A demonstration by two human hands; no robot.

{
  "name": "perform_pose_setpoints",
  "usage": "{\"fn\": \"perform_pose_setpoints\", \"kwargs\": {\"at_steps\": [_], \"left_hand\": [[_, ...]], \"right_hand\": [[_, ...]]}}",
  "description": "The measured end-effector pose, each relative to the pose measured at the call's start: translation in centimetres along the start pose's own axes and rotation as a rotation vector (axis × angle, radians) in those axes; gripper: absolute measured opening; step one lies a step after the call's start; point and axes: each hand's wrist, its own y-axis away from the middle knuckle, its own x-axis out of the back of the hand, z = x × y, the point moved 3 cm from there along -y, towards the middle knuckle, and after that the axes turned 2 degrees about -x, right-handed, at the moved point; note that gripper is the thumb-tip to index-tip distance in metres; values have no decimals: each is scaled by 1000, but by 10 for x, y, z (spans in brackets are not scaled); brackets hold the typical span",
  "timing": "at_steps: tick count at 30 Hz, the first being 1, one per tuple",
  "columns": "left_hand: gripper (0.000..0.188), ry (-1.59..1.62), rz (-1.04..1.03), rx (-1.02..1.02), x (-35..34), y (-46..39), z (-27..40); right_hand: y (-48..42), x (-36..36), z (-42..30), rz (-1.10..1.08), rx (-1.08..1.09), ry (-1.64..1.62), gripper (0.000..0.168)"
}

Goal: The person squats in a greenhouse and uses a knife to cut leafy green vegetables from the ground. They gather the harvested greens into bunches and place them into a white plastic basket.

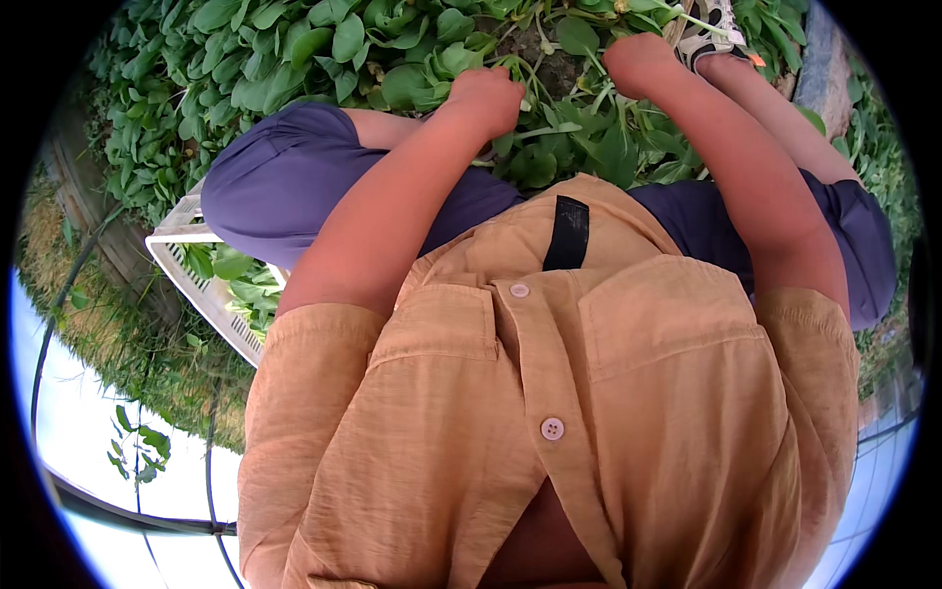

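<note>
My left hand [487, 101] is bent down among leafy green plants [405, 87], its fingers curled in at pale green stems beside them. What lies inside the fingers is mostly hidden. To the right, my right hand [639, 65] has its fingers folded at the edge of the same greens, with thin stems below it; its grip is hidden by the back of the hand. Between the hands show brown soil [524, 53], pale stalks and loose-looking leaves. A white plastic crate [213, 313] holding green leaves [254, 291] stands at the left, partly behind my left knee.
Dense leafy plants [169, 96] fill the upper left. A shoe [710, 33] rests among the greens near my right hand. Along the upper right runs a grey bed edging [818, 62]. Weathered wooden boards [110, 221] and a thin dark hose or cable [70, 283] lie at the left.
</note>
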Motion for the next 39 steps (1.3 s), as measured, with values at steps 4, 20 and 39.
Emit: {"fn": "perform_pose_setpoints", "kwargs": {"at_steps": [4, 20, 39], "left_hand": [[32, -66, 59, 41, 1, 8, 8], [29, -84, 47, 124, -14, -6, -11], [29, 483, 164, 110, 7, -1, -34]], "right_hand": [[7, 1, 1, 386, 85, -387, 38], [-40, -30, -62, 111, -200, -917, 39], [-28, -71, -53, 170, -295, -982, 33]]}}
